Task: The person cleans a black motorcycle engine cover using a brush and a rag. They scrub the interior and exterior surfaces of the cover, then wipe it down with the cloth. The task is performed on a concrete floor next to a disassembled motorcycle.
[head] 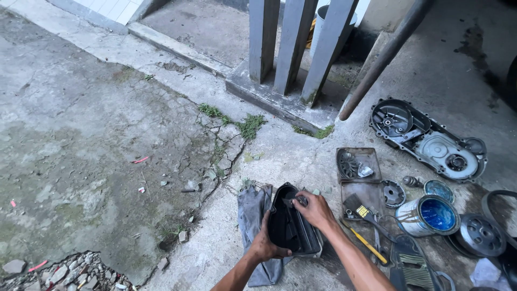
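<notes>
- We see a black plastic cover (pixel 291 226) propped on the concrete floor (pixel 107 124), hollow side up, partly over a grey rag (pixel 253 215)
- Our left hand (pixel 265 247) clasps the cover's near end; our right hand (pixel 315 210) grips its far rim, fingers curled inside
- Just right of the cover lie two rusty metal trays (pixel 362 183), a brush (pixel 358 207) and a yellow-handled tool (pixel 366 245)
- Further right of the cover stands an open tin of blue liquid (pixel 429 215), with a round pulley (pixel 481 235) beside it
- Beyond the tin lies a long grey engine casing (pixel 431 143)
</notes>
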